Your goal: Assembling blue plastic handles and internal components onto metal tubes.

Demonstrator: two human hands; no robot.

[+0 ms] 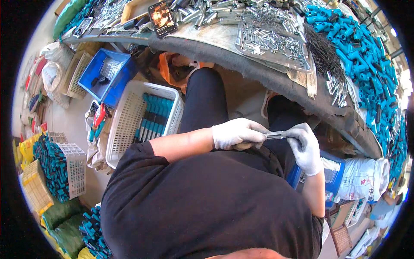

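Above my lap, a slim silvery metal piece (pixel 275 135) spans the gap between my two white-gloved hands. My left hand (pixel 239 133) pinches its left end, with the fingers closed. At the other end, the thumb and fingertips of my right hand (pixel 305 147) close on the same piece. It lies roughly level and looks like a narrow metal channel; its exact kind is too small to make out. Gloved fingers cover both of its ends.
Beyond my knees curves a bench edge (pixel 202 51). It bears a tray (pixel 311 64) of small metal parts, dark springs (pixel 321 54), teal handles (pixel 362 64) and a phone (pixel 162 19). A white basket (pixel 118 129) and blue bins (pixel 88 71) stand left; a blue crate (pixel 338 172) sits right.
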